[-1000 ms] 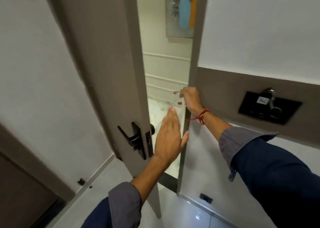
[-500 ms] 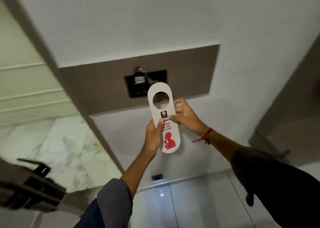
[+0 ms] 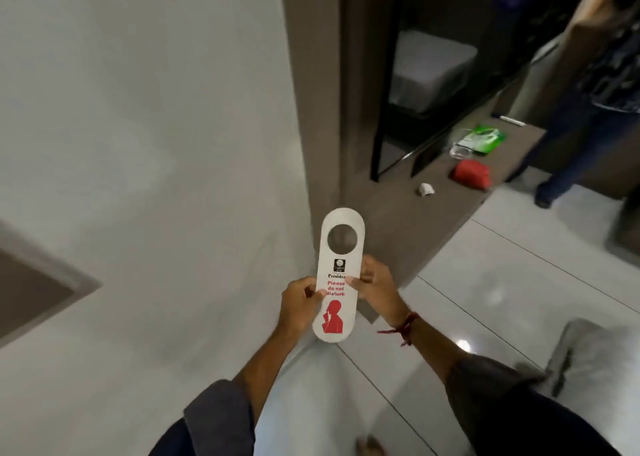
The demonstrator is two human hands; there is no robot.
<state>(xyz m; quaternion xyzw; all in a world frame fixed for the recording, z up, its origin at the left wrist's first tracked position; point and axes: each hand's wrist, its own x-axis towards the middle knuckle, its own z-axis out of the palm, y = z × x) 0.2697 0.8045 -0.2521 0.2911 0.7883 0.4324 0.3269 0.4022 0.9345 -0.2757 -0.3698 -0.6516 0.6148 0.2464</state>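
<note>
A white door hanger (image 3: 338, 261) with a round hole at its top, red "Please do not disturb" lettering and a red figure is held upright in front of me. My left hand (image 3: 300, 305) pinches its left edge at mid-height. From the other side my right hand (image 3: 375, 287) pinches the right edge, a red thread bracelet on its wrist. Both arms wear dark blue sleeves with grey cuffs.
A white wall fills the left. A brown wardrobe unit (image 3: 322, 109) stands ahead with a low shelf holding a red pouch (image 3: 470, 174), a green packet (image 3: 483, 138) and a small white object (image 3: 426, 189). Another person's legs (image 3: 568, 150) stand at the right. Glossy tiled floor below.
I have turned from the doorway into the room. The right hand took the hanger at the door's edge; now both hands hold it, and the door and wall panel are out of view.
</note>
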